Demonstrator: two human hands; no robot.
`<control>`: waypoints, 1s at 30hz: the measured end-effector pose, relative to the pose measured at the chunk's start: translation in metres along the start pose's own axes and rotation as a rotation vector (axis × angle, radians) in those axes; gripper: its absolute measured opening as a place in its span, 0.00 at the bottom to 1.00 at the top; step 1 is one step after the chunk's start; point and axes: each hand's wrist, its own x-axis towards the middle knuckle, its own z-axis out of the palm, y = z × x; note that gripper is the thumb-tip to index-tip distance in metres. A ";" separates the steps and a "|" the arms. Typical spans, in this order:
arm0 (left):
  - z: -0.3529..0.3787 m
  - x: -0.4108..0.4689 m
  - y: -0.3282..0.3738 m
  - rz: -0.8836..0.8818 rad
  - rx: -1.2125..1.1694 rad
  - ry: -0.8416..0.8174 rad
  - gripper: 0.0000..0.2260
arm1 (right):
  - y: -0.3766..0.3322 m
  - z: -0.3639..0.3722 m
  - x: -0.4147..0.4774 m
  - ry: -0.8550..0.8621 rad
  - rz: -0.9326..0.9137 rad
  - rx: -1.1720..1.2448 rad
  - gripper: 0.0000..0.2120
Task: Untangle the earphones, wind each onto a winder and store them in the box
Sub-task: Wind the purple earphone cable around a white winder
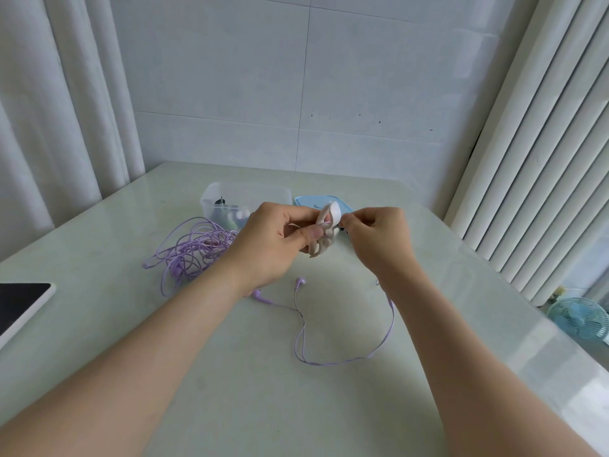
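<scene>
Soft even daylight, faint shadows, wide-angle edge bending, slight blur

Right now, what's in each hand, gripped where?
Left hand pinches the white winder at its left side. Right hand pinches something small at the winder's right edge, probably cable; unclear.

Your left hand (280,240) hides part of the white winder (324,230) and one earbud (256,294). The blue lid (308,202) sits mostly behind your hands. Box (245,201) contents are too blurry to tell. The tablet (23,303) and fan (581,319) are cut off by the frame edges.
</scene>
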 end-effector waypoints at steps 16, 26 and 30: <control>-0.017 0.003 -0.001 -0.188 -0.175 0.284 0.07 | -0.019 0.002 -0.024 -0.402 -0.251 -0.223 0.10; -0.017 0.005 -0.015 -0.166 0.176 0.289 0.06 | -0.027 -0.001 -0.027 -0.444 -0.294 0.035 0.14; -0.016 0.004 -0.013 -0.201 0.061 0.165 0.05 | -0.025 -0.001 -0.025 -0.289 -0.299 0.041 0.11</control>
